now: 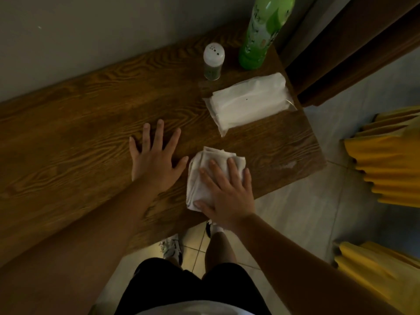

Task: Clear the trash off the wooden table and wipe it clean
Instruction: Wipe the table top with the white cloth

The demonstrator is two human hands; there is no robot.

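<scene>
Flat-palmed, my right hand (223,192) presses the folded cloth (211,176) onto the wooden table (75,123) just short of the tissue pack (247,101); my left hand (154,160) braces open beside it. Even, overlapping strokes should work best.

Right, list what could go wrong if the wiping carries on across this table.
The right hand presses the folded white cloth near the wooden table front edge; it may slip off. Sweeping away from the person could knock over the white-capped shaker jar or tall green bottle. The plastic-wrapped white tissue pack blocks that corner from wiping.
</scene>
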